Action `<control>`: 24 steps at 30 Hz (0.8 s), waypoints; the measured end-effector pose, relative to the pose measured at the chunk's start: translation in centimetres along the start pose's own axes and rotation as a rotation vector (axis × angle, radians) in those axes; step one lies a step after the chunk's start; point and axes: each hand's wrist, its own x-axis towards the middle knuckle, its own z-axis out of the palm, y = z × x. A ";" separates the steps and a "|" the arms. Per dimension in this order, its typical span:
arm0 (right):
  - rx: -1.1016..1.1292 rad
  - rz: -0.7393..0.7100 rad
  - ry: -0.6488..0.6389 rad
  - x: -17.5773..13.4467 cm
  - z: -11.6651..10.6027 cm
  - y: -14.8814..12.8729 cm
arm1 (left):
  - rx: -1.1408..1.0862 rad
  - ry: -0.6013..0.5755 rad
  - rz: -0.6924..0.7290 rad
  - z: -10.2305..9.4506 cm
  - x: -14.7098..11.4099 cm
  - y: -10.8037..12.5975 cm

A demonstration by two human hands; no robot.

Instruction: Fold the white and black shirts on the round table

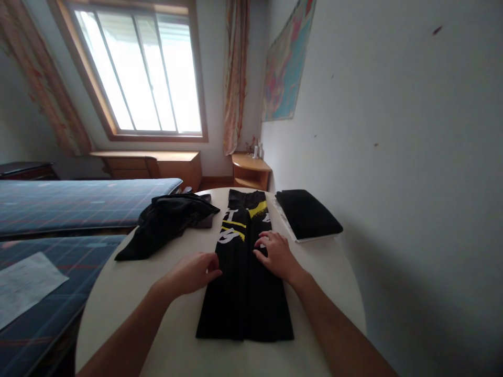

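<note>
A black garment (pixel 244 293) with white and yellow print lies flat on the round white table (pixel 322 314). It forms a long strip, with two halves meeting along a middle line; whether it is a shirt or something else I cannot tell. At its left edge is my left hand (pixel 198 271), fingers curled, with a gap between thumb and fingertips. My right hand (pixel 277 255) hovers over or rests lightly on the right half, its fingers bent and spread. Neither hand shows cloth gripped in it.
A crumpled black garment (pixel 168 220) lies at the table's left. On the right, a folded black cloth (pixel 306 212) sits on a white flat item beside the wall (pixel 412 183). To the left are plaid mattresses (pixel 90 201) with a paper sheet (pixel 29 285). Desks stand under the window.
</note>
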 end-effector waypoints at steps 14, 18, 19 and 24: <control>0.208 -0.340 -0.265 -0.9 -0.3 -3.5 | 0.140 -0.071 0.020 0.8 0.0 -1.2; 0.230 -0.347 -0.287 -0.8 -0.3 -3.4 | 0.039 -0.145 -0.021 0.1 0.1 -3.0; 0.237 -0.350 -0.293 -0.8 -0.3 -3.4 | 0.017 -0.159 -0.040 0.0 0.1 -3.4; 0.232 -0.360 -0.287 -0.7 -0.6 -3.3 | -0.043 -0.109 -0.047 0.1 0.4 -4.5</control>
